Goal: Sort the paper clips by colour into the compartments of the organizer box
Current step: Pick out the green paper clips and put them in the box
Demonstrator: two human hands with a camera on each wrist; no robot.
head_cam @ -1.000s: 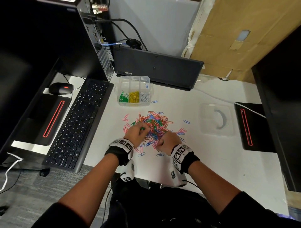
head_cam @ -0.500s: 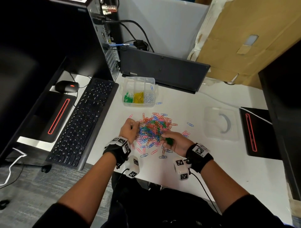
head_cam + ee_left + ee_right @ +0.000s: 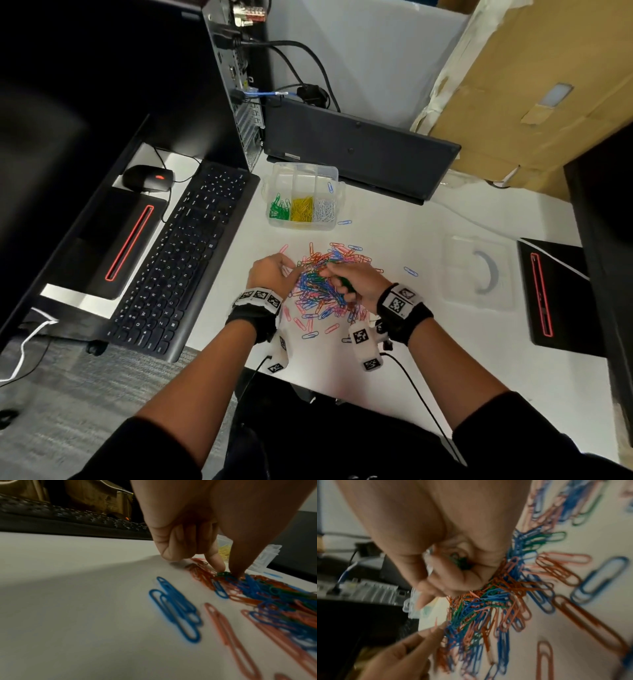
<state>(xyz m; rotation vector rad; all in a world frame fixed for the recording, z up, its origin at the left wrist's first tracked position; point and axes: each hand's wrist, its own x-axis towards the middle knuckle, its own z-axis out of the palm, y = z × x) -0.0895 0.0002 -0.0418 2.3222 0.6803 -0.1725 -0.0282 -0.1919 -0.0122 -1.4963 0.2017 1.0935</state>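
Note:
A mixed pile of blue, orange, pink and green paper clips (image 3: pixel 322 281) lies on the white desk. My left hand (image 3: pixel 291 270) is at the pile's left edge; in the left wrist view its index finger and thumb pinch a green clip (image 3: pixel 224 573) there. My right hand (image 3: pixel 325 272) lies over the pile's middle, fingers curled round a small bunch of green clips (image 3: pixel 460 562) in the palm. The clear organizer box (image 3: pixel 274 178) stands beyond the pile. Its front compartments hold green (image 3: pixel 279 209), yellow (image 3: pixel 302 208) and white clips (image 3: pixel 324 209).
A black keyboard (image 3: pixel 185 253) lies left of the pile, and a computer tower (image 3: pixel 236 85) and a dark laptop (image 3: pixel 359 150) stand behind the box. The clear lid (image 3: pixel 479 270) rests to the right. Stray blue clips (image 3: pixel 411 271) lie around the pile.
My right hand has moved from the pile's near right edge forward and left onto its middle, green clips in its palm. My left hand has stayed at the left edge.

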